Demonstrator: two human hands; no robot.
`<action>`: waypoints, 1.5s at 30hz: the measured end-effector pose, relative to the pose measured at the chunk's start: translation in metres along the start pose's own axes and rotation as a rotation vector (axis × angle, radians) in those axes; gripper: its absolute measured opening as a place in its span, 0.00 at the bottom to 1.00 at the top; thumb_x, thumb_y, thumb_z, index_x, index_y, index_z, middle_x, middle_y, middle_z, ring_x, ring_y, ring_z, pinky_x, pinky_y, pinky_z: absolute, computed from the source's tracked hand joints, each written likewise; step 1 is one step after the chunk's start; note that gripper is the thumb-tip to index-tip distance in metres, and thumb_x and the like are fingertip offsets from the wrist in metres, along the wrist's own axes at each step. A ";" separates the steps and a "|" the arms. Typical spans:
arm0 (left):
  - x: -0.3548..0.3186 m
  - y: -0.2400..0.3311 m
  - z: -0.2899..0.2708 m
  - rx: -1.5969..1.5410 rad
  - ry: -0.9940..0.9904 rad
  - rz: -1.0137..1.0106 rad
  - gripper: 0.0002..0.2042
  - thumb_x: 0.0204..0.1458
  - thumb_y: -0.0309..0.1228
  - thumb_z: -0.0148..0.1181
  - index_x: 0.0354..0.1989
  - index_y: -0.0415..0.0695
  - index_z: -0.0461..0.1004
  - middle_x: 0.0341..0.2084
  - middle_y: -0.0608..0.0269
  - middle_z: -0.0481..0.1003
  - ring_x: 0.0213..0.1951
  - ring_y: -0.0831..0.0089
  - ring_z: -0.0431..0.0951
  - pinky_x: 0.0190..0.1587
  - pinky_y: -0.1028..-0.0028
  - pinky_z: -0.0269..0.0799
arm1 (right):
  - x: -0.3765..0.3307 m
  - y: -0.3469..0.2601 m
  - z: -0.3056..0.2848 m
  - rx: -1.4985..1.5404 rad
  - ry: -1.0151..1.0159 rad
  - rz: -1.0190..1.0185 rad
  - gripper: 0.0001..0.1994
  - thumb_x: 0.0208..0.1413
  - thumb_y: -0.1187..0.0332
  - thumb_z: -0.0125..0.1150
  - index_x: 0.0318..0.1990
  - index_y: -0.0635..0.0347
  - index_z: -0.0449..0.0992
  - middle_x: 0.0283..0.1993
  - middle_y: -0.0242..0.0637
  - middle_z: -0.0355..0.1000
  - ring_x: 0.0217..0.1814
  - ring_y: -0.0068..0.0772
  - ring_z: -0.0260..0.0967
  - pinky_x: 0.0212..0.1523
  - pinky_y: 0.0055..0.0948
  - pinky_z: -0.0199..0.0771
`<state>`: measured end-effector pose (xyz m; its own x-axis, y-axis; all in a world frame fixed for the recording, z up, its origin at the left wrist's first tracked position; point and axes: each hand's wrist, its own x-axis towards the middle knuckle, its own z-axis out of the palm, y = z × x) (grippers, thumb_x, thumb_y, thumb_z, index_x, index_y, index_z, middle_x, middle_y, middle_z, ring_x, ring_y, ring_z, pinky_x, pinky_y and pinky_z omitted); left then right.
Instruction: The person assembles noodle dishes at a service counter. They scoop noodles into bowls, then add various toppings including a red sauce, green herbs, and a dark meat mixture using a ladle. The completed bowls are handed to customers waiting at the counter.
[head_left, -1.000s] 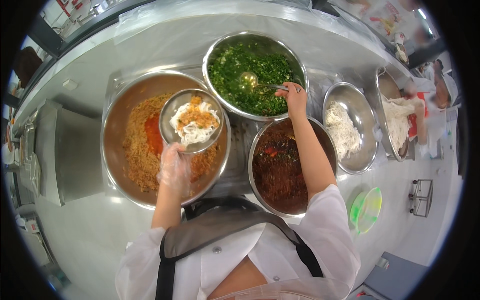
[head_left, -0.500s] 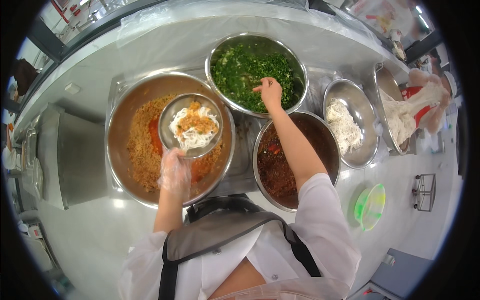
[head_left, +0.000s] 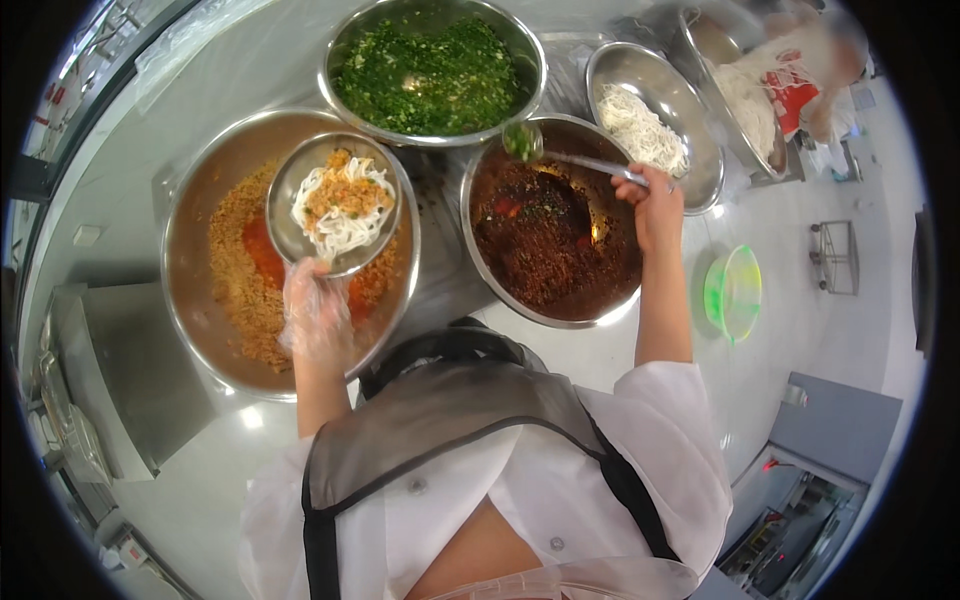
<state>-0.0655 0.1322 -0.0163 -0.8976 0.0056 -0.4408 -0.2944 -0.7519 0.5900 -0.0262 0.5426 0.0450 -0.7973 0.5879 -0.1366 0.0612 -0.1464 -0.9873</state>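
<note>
My left hand (head_left: 318, 310), in a clear plastic glove, grips the near rim of a small steel bowl (head_left: 385, 250). White noodles (head_left: 325, 232) lie in it under an orange-brown crumbly topping (head_left: 347, 193). Beneath is a large steel bowl (head_left: 190, 300) of brown crumbly mix (head_left: 232, 290) with red oil in the middle. My bare right hand (head_left: 655, 205) is closed round the handle of a ladle (head_left: 590, 163). Chopped greens show in the ladle's head, above the far rim of a bowl of dark red chili sauce (head_left: 530, 240). Chopped greens (head_left: 440, 80) fill another bowl at the back.
An oval steel bowl of white noodles (head_left: 640, 130) stands right of the sauce. Beyond it, another person's hands (head_left: 825, 80) hold noodles over a steel tray (head_left: 750, 165). A green-tinted plastic basin (head_left: 735, 293) is at the right; a steel cabinet (head_left: 130, 350) at the left.
My right hand has come from over the greens, right and nearer, and the ladle now shows in it. My left hand still holds the noodle bowl. The whole view has shifted.
</note>
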 end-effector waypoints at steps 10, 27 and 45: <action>0.007 -0.013 -0.019 0.046 -0.104 -0.030 0.12 0.48 0.21 0.47 0.42 0.34 0.63 0.44 0.48 0.67 0.45 0.61 0.71 0.47 0.65 0.74 | -0.081 0.105 0.033 -0.571 -0.188 -0.020 0.10 0.58 0.72 0.46 0.36 0.72 0.70 0.24 0.42 0.71 0.24 0.27 0.72 0.28 0.24 0.69; 0.008 -0.020 -0.002 0.135 -0.013 -0.008 0.21 0.37 0.15 0.42 0.45 0.30 0.63 0.45 0.44 0.68 0.46 0.51 0.71 0.46 0.53 0.73 | -0.090 0.050 -0.011 -0.003 0.050 0.164 0.10 0.56 0.71 0.46 0.35 0.71 0.70 0.28 0.49 0.72 0.20 0.28 0.69 0.27 0.23 0.69; 0.045 0.001 0.085 -0.008 -0.267 -0.122 0.34 0.35 0.14 0.38 0.58 0.42 0.48 0.49 0.39 0.61 0.47 0.47 0.70 0.41 0.50 0.75 | -0.072 -0.024 0.097 -0.770 -0.511 -1.381 0.17 0.39 0.81 0.58 0.41 0.64 0.72 0.45 0.53 0.67 0.34 0.42 0.67 0.36 0.33 0.67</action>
<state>-0.1341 0.1880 0.0220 -0.9107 0.2683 -0.3141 -0.4035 -0.7403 0.5377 -0.0284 0.4271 0.0866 -0.5917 -0.3950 0.7028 -0.6731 0.7218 -0.1610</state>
